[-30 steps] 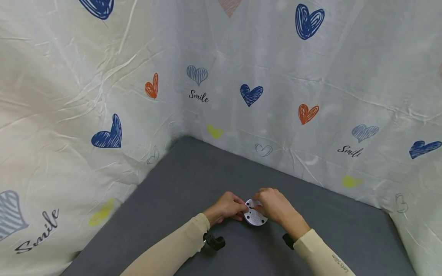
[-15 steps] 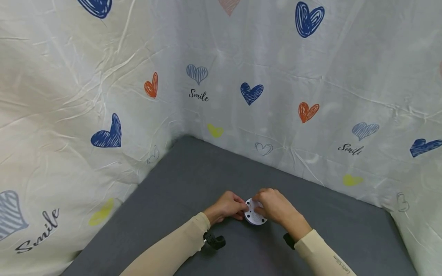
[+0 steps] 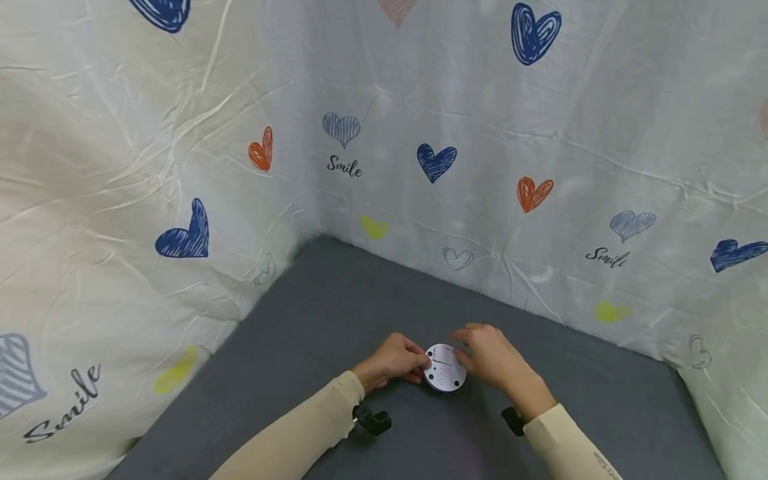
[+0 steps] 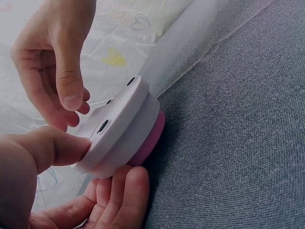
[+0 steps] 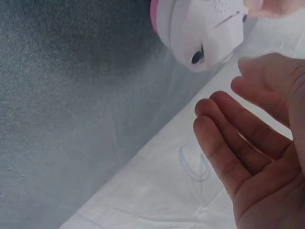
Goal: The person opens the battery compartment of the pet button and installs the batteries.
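A round white device [image 3: 447,375] has its flat face turned up, with small dark feet, a patch of tiny holes and a thin straight seam. Beneath its white body a pink part [image 4: 150,142] shows in the left wrist view. My left hand [image 3: 395,359] pinches the near-left rim, thumb [image 4: 66,149] on the flat face and fingers [image 4: 136,186] against the underside. To the right, my right hand [image 3: 491,355] holds nothing; its loosely bent fingers [image 5: 224,152] hover beside the device, apart from it in the right wrist view.
A dark grey tabletop [image 3: 336,300] lies under both hands. Pale curtains [image 3: 384,87] printed with hearts and "Smile" rise along its left and back edges. Black straps [image 3: 373,421] sit at both wrists.
My right hand has drawn off the device to the right, uncovering more of its face. A dark gap there one second ago now shows as a thin line. The left hand keeps its grip.
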Available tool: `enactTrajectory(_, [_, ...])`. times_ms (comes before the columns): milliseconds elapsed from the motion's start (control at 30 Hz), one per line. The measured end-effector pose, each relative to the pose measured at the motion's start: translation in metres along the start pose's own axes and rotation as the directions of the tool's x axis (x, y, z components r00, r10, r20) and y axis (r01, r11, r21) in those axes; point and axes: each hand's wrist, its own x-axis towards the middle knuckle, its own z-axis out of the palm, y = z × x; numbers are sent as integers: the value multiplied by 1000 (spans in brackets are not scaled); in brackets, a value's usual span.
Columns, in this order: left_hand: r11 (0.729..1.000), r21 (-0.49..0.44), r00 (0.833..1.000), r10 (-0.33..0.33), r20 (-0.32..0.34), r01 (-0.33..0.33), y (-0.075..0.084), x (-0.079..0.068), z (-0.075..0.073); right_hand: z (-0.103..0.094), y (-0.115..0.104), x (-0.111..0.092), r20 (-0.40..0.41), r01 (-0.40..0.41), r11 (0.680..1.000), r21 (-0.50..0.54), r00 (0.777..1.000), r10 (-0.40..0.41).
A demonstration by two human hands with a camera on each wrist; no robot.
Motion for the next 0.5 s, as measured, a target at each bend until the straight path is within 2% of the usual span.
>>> enactTrajectory(200, [1000,0,1000,4,-3,-4,-1,0,1,4,5,1,-19,14,1000,3,1000,-14])
enactTrajectory(267, [1000,0,1000,8,-2,-8,-1,0,1,6,6,2,-20,-2,999,32,1000,3])
enactTrajectory(367, [1000,-1,1000,10,-4,-10,-1,0,1,9,9,5,-23,-88,988,126,996,91])
enactTrajectory(500, [1000,0,1000,5,-7,-5,-1,1,1,14,15,8,30,-237,932,273,971,238])
